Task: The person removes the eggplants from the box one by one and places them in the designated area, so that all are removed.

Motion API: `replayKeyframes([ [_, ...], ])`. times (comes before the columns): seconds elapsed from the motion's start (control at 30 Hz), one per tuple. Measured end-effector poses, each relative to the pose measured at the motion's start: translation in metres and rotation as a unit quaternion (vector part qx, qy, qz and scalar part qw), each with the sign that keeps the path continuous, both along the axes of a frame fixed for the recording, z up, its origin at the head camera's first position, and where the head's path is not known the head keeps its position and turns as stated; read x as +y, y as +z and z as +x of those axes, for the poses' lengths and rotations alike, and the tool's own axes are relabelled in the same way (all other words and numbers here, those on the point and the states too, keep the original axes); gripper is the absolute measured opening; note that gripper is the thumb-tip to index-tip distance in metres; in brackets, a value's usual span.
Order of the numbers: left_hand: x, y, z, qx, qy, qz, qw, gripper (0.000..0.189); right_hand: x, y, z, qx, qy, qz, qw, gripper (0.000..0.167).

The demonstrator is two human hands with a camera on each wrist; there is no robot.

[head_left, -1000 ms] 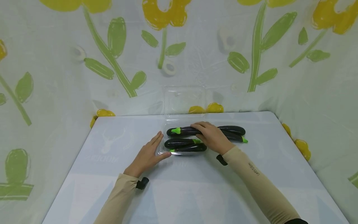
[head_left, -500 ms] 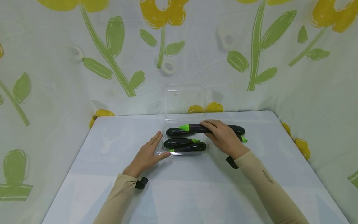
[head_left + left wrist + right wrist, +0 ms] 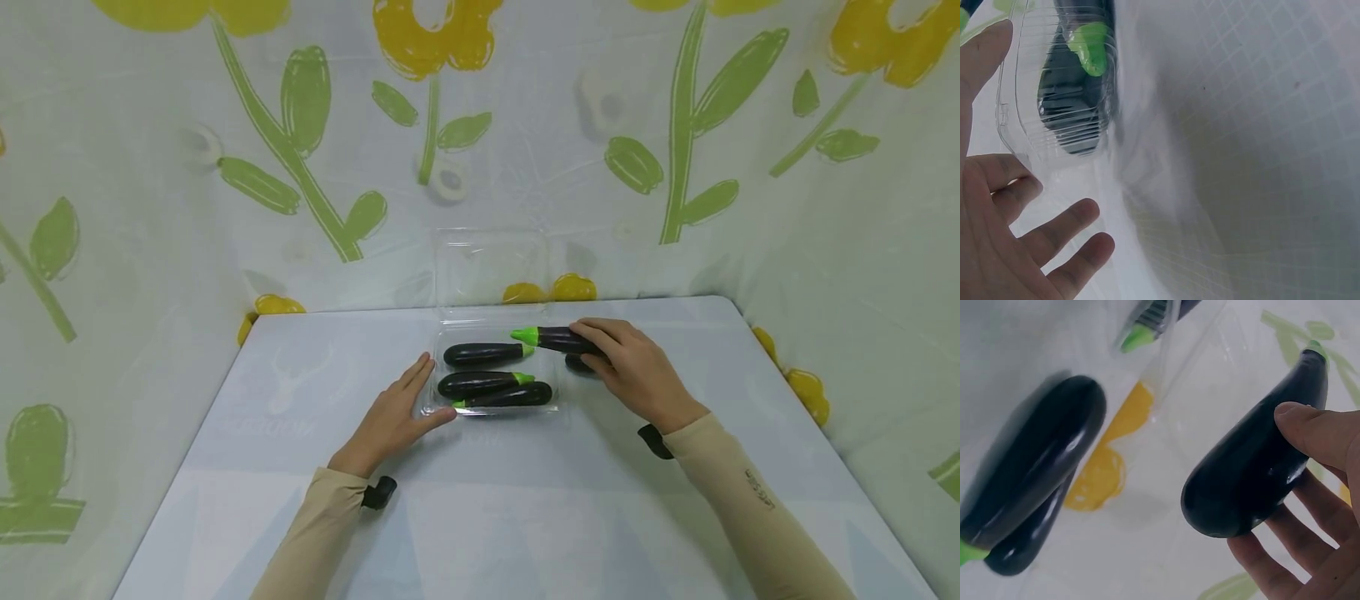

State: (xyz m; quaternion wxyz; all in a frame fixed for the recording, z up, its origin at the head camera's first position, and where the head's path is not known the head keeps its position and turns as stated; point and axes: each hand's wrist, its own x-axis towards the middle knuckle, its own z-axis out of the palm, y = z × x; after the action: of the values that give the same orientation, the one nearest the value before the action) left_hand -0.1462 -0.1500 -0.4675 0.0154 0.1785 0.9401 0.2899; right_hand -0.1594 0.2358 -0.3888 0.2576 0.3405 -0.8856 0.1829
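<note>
In the head view a clear plastic box (image 3: 437,337) holds three dark eggplants with green caps: a rear eggplant (image 3: 480,356), a middle eggplant (image 3: 472,384) and a front eggplant (image 3: 513,395). My right hand (image 3: 637,371) grips another eggplant (image 3: 558,338), raised by the box's right rear corner with its green cap pointing left. The right wrist view shows thumb and fingers around this held eggplant (image 3: 1247,456). At the box's left side rests my left hand (image 3: 392,423), fingers extended; its thumb and index finger lie at the wall in the left wrist view.
The box's clear lid (image 3: 491,267) stands raised behind it. Right of the box, an eggplant (image 3: 577,364) lies mostly hidden under my right hand; the right wrist view shows an upper eggplant (image 3: 1041,456) overlapping a lower eggplant (image 3: 1032,540). A flowered curtain (image 3: 525,150) surrounds the white table (image 3: 480,517).
My right hand has lifted the eggplant off the rear of the box and carried it to the right, uncovering the rear eggplant beneath. The left hand has stayed at the box.
</note>
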Motion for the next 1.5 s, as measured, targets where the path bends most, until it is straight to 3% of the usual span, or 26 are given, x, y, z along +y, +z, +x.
replayKeyframes([
  [0.83,0.001,0.006,0.002,0.008,-0.006,-0.005,0.9999,0.1,0.059,-0.039,0.018,-0.046,-0.079,0.032,0.9953,0.057],
  [1.1,0.0,0.004,0.002,0.013,-0.009,-0.003,0.9999,0.1,0.07,-0.049,0.021,-0.041,-0.079,0.039,0.9953,0.056],
  [1.5,0.0,0.004,0.002,0.011,-0.01,-0.003,0.9999,0.101,0.07,-0.06,0.018,-0.069,-0.08,0.06,0.9926,0.058],
])
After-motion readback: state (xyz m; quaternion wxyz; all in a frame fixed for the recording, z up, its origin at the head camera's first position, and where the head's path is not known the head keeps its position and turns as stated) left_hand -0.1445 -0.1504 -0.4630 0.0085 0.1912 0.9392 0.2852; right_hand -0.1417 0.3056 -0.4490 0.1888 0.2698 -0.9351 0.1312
